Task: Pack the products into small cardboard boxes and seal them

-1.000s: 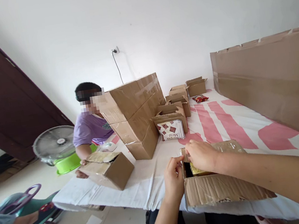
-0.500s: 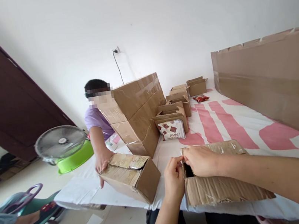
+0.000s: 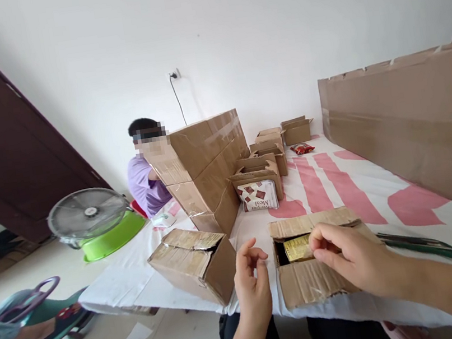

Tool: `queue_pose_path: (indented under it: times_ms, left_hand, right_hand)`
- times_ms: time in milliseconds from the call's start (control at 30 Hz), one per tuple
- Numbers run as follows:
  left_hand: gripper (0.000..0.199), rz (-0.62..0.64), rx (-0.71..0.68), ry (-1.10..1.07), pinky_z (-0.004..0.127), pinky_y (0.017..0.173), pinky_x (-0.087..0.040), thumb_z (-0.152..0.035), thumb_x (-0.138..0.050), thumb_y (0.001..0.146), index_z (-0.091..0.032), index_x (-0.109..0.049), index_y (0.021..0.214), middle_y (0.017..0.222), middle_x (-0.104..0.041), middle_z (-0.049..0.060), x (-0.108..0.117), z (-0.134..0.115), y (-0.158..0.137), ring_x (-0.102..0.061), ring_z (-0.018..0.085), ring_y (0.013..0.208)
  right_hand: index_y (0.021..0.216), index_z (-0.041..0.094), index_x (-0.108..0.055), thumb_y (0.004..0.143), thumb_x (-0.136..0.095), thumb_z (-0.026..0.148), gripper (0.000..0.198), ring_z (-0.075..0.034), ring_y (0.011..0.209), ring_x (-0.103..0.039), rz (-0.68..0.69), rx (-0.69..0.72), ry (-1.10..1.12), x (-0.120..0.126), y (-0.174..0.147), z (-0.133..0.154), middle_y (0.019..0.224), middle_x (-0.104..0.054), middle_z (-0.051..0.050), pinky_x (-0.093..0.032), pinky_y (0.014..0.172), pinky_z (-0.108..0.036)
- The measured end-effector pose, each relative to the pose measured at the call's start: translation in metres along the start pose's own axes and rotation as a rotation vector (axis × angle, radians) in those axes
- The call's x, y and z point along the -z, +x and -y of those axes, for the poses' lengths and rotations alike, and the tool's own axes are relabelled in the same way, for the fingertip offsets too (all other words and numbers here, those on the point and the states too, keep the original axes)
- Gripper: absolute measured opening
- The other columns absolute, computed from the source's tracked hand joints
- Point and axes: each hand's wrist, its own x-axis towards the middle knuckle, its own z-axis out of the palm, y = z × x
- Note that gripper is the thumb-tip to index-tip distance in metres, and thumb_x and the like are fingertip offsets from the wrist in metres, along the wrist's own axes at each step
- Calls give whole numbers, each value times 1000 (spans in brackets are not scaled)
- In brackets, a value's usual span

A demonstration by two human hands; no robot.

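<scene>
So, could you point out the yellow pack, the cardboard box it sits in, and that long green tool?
Yellow pack [image 3: 297,249]: head view, on its exposed upper face.
Cardboard box [image 3: 306,283]: head view, on its near flap.
Long green tool [image 3: 428,247]: head view, about midway along its body.

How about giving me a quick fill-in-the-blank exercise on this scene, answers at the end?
1. The item inside the open box, by the right hand, is ____ in colour.
2. The long tool right of that box has a dark ____ handle.
3. The stack of taped cartons is ____ layers high.
4. Just above the bright green basin is a round ____.

Answers: yellow; green; three; fan
</scene>
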Motion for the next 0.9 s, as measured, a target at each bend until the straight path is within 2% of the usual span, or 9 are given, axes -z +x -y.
queue_pose_path:
  times_ms: [67, 167, 333, 400, 500, 600, 667, 733, 900]
  left_hand:
    - [30, -27, -23, -35, 24, 71, -48, -16, -48, 90, -22, -51, 119, 82, -59, 0, 2, -11, -8, -58, 13, 75]
    - [30, -37, -143, 5, 25, 73, -49, -14, -47, 91, -23, -51, 120, 84, -59, 1, 3, -31, -22, -59, 13, 78]
    - [41, 79, -391, 24, 27, 68, -50, -4, -47, 88, -22, -48, 124, 81, -59, 2, -3, -58, -41, -59, 14, 71]
    - [41, 129, -420, -1, 26, 62, -49, -2, -47, 86, -23, -49, 123, 78, -59, 2, -8, -63, -45, -57, 13, 66]
    - [34, 125, -396, -6, 26, 59, -48, -4, -49, 86, -22, -54, 114, 76, -60, 2, -16, -66, -50, -57, 14, 64]
    - [32, 114, -422, -32, 28, 60, -49, -5, -52, 84, -21, -56, 112, 78, -62, 5, -16, -63, -51, -58, 16, 67]
    - [34, 142, -473, -38, 30, 60, -50, -4, -53, 83, -21, -56, 112, 80, -63, 6, -10, -59, -48, -60, 18, 69]
    - [34, 150, -490, -9, 31, 62, -50, -3, -53, 82, -20, -56, 111, 81, -64, 7, -1, -55, -43, -60, 19, 72]
    - [24, 99, -394, 134, 31, 67, -49, -6, -52, 85, -20, -59, 103, 87, -61, 7, 15, -43, -30, -60, 20, 80]
  right_hand:
    - [86, 22, -51, 90, -46, 21, 6, -15, 73, -55, -10, 26, 51, -6, -16, 3, 81, -60, 0, -44, 67, -28]
    - [86, 22, -52, 88, -50, 21, 3, -15, 73, -54, -6, 91, 115, -21, -32, 6, 82, -60, 0, -45, 67, -28]
    - [82, 21, -52, 83, -55, 17, 6, -14, 74, -57, -47, 152, 187, -46, -40, 7, 82, -62, -1, -46, 69, -26]
    - [80, 21, -52, 82, -55, 15, 7, -13, 71, -57, -74, 137, 184, -52, -42, 5, 77, -62, 1, -46, 66, -25]
    - [74, 22, -50, 78, -53, 10, 13, -11, 64, -54, -145, 143, 148, -53, -46, -1, 70, -59, 3, -45, 62, -23]
    - [73, 22, -47, 75, -52, 9, 14, -11, 61, -53, -227, 164, 109, -39, -54, -14, 69, -56, 3, -44, 59, -21]
    - [74, 23, -48, 76, -52, 12, 12, -11, 60, -52, -268, 114, 65, -21, -62, -28, 69, -57, 3, -44, 57, -22]
    - [74, 23, -49, 78, -53, 18, 8, -12, 58, -52, -292, -23, -17, 1, -73, -50, 68, -57, 3, -43, 55, -23]
    - [68, 27, -50, 73, -56, 24, 9, -17, 53, -52, -263, -393, -212, 47, -113, -125, 56, -55, 2, -40, 53, -29]
